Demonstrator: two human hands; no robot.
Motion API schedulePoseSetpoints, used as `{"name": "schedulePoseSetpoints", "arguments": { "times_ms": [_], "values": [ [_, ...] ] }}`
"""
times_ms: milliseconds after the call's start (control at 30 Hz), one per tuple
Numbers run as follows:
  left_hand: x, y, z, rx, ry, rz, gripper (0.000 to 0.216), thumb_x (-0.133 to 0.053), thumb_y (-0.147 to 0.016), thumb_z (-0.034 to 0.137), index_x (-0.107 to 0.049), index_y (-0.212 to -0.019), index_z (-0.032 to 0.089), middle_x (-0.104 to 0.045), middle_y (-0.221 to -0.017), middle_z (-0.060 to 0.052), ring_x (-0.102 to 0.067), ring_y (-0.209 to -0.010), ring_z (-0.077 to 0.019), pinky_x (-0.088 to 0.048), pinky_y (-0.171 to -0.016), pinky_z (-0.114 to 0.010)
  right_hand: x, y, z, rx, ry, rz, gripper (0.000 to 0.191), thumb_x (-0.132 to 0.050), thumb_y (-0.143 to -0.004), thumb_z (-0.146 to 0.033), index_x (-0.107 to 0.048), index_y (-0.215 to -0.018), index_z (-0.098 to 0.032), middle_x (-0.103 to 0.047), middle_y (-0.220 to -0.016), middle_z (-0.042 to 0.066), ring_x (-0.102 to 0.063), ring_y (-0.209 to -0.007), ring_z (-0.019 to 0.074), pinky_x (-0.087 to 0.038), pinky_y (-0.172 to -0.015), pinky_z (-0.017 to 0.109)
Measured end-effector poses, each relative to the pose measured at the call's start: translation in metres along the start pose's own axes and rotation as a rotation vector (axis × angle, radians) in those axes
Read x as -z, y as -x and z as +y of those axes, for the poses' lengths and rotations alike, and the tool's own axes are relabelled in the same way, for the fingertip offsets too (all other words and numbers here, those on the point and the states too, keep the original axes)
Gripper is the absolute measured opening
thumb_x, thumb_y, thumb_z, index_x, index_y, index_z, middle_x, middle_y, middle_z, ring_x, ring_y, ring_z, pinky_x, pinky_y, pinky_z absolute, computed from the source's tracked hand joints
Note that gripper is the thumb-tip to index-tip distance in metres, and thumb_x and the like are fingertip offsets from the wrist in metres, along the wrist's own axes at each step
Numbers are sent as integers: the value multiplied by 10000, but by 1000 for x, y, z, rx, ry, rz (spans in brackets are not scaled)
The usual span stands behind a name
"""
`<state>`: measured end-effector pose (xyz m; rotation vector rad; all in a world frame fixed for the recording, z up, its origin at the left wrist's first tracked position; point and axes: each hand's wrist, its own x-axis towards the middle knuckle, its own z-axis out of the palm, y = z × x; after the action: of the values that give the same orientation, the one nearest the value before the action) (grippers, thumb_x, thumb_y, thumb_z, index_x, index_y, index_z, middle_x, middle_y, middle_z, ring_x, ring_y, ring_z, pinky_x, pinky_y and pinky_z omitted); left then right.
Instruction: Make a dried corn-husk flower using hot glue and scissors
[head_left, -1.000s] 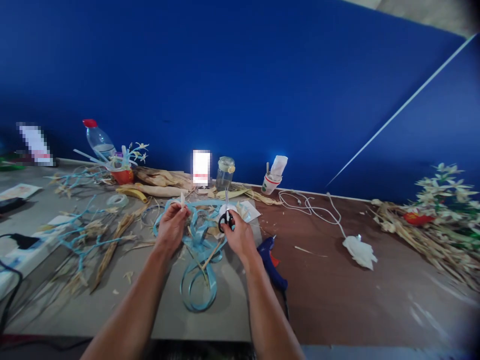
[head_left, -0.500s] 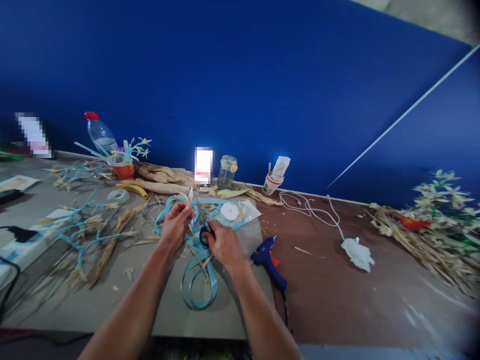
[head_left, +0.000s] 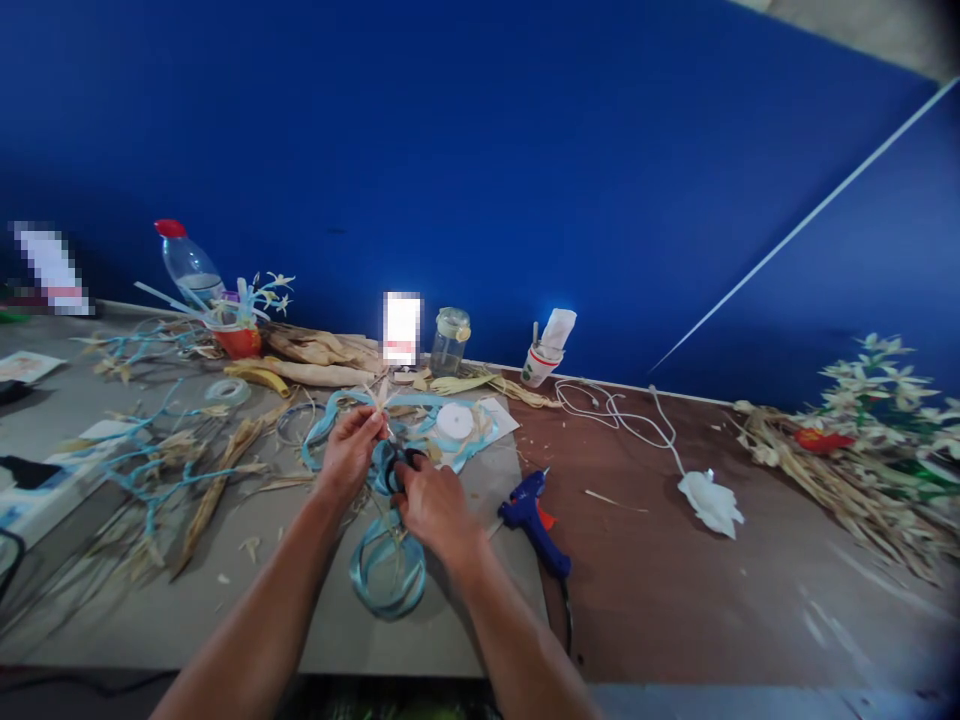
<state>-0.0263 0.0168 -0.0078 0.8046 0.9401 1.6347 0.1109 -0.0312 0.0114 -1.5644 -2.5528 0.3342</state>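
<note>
My left hand (head_left: 347, 452) is closed in a pinch on a small pale husk flower (head_left: 382, 395) held above the grey table (head_left: 187, 600). My right hand (head_left: 429, 503) is closed round the black handles of a pair of scissors (head_left: 397, 466), close beside the left hand. A long light-blue ribbon (head_left: 390, 570) lies in loops under and in front of both hands. A white tape roll (head_left: 454, 421) sits just behind them.
A blue glue gun (head_left: 534, 520) lies right of my right arm. At the back stand a plastic bottle (head_left: 184, 262), an orange cup with blue stems (head_left: 240, 338), a glass jar (head_left: 450, 340) and a paper cup (head_left: 541, 364). Dried husks and blue branches (head_left: 172, 470) litter the left; a white cable (head_left: 630, 415) and a husk flower pile (head_left: 862, 450) lie right.
My right hand has moved left with the scissors, from near the white tape roll to right beside my left hand. The left hand stays pinched on the husk flower.
</note>
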Motion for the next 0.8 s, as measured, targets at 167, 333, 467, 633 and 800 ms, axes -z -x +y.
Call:
{"name": "schedulePoseSetpoints", "arguments": {
  "times_ms": [167, 333, 467, 633, 800],
  "values": [
    [-2, 1, 2, -8, -11, -1, 234, -740, -628, 337, -608, -699, 158, -574, -619, 14, -500, -545, -82, -408, -529, -203, 2, 3, 2, 8, 29, 39, 273, -468, -874, -320, -624, -1069, -210, -595, -1128, 116, -597, -957, 227, -433, -792, 334],
    [-1, 0, -1, -39, -35, -14, 210, -725, -648, 331, -615, -696, 159, -558, -583, 21, -487, -541, -80, -382, -519, -200, 5, 4, 2, -20, 43, -8, 283, -444, -888, -338, -681, -942, -192, -646, -985, 106, -630, -812, 218, -451, -722, 322],
    [1, -2, -4, -30, -28, -17, 210, -714, -658, 341, -619, -707, 160, -560, -589, 22, -491, -542, -80, -391, -535, -207, 4, 9, 2, -63, 12, -21, 320, -456, -881, -362, -699, -856, -155, -627, -979, 125, -628, -751, 206, -455, -668, 303],
    [1, 0, -4, -26, -14, -14, 199, -720, -659, 330, -621, -713, 166, -563, -614, 26, -496, -562, -74, -408, -561, -200, 4, 4, 5, -99, -57, 68, 287, -464, -877, -365, -680, -942, -187, -560, -1093, 109, -620, -751, 182, -453, -682, 288],
    [-1, 3, -2, 13, -11, -33, 199, -732, -659, 323, -631, -729, 167, -572, -639, 26, -501, -571, -63, -409, -557, -177, 3, -19, 22, -248, -32, 233, 331, -411, -900, -261, -567, -1185, -197, -550, -1099, 118, -589, -906, 210, -420, -810, 316]
  ]
}}
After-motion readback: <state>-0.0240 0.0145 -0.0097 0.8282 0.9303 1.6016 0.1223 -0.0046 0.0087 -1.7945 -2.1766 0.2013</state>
